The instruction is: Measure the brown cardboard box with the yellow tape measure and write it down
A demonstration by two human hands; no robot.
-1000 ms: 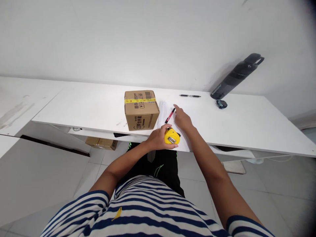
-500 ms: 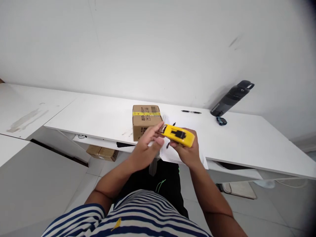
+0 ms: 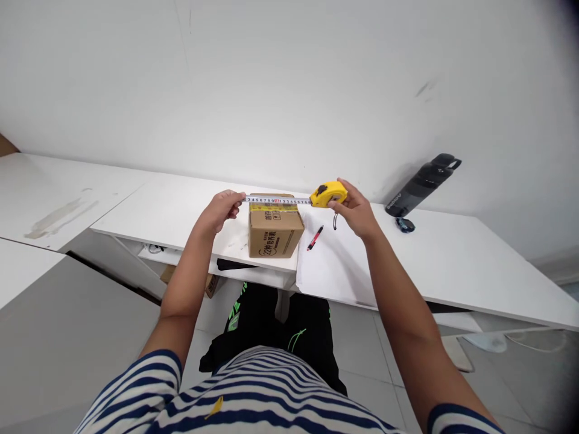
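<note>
My right hand (image 3: 359, 211) grips a yellow tape measure (image 3: 326, 193), its case just right of the cardboard box. The white numbered blade (image 3: 289, 201) is drawn out to the left across the top of the box, near its far edge. At the blade's free end, my left hand (image 3: 222, 209) pinches it between thumb and fingers, beyond the box's left side. The cardboard box (image 3: 274, 238) stands on the white desk with yellow tape across its top and dark printing on its front. A black strap dangles below the case.
A red and black pen (image 3: 315, 238) lies on white paper (image 3: 335, 271) right of the box. Farther right, a black bottle (image 3: 423, 184) stands beside a small dark round object (image 3: 405, 225). The desk (image 3: 452, 259) runs along the wall; another box (image 3: 211, 284) is below.
The blade has been pulled out and now spans the box. My hands have moved apart and farther away, the left going left. The pen on the paper shows more fully.
</note>
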